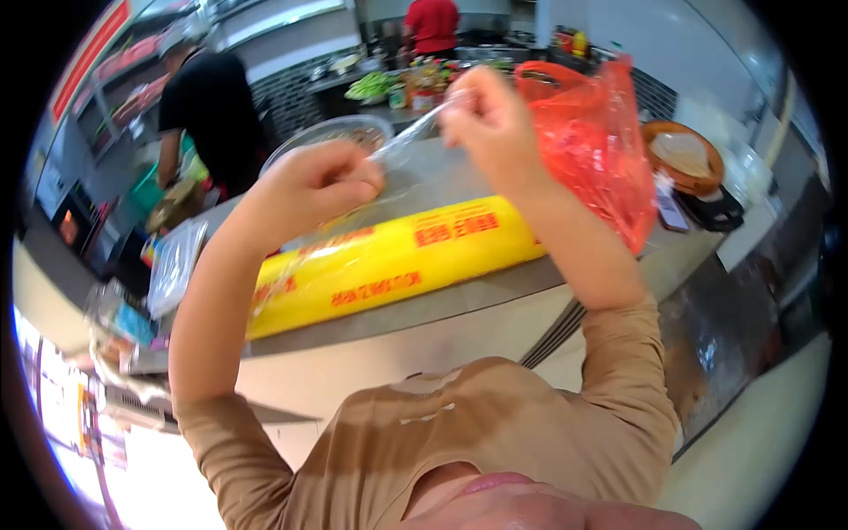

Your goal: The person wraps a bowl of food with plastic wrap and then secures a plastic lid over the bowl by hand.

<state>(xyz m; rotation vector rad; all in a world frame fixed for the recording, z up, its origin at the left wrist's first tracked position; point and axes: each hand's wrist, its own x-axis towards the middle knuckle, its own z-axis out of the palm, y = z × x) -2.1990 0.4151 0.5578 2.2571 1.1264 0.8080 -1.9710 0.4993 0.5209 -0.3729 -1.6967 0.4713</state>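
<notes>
A kitchen with metal shelves and dark tiled walls spreads behind a long grey counter (459, 305). A co-worker in a black top (212, 102) bends at the left, and another in a red top (432, 25) stands further back. Leafy green vegetables (367, 86) and assorted jars (422, 95) sit on the far worktop. A red banner (91, 62) with pale writing, too small to read, hangs at upper left.

On the counter, close to the person's body, lies a long yellow package (397, 265) printed with red characters and Latin-style lettering. The print is inverted and blurred, so no brand can be read for certain.

Above it, the left hand (331, 181) is closed in a narrow grip on clear plastic film (413, 132). The right hand (486, 119), higher up, pinches the film between thumb and fingers, and a gathered strand spans the gap between the two hands. Just behind the left hand is a round, clear plastic container (331, 129), its contents hard to make out.

Beside the right forearm stands a translucent red plastic bag (587, 132). Further right are a round orange-brown bowl (720, 172), a phone (671, 208) and a black object (714, 210). Flat clear plastic packaging (177, 265) lies at the counter's left end.
</notes>
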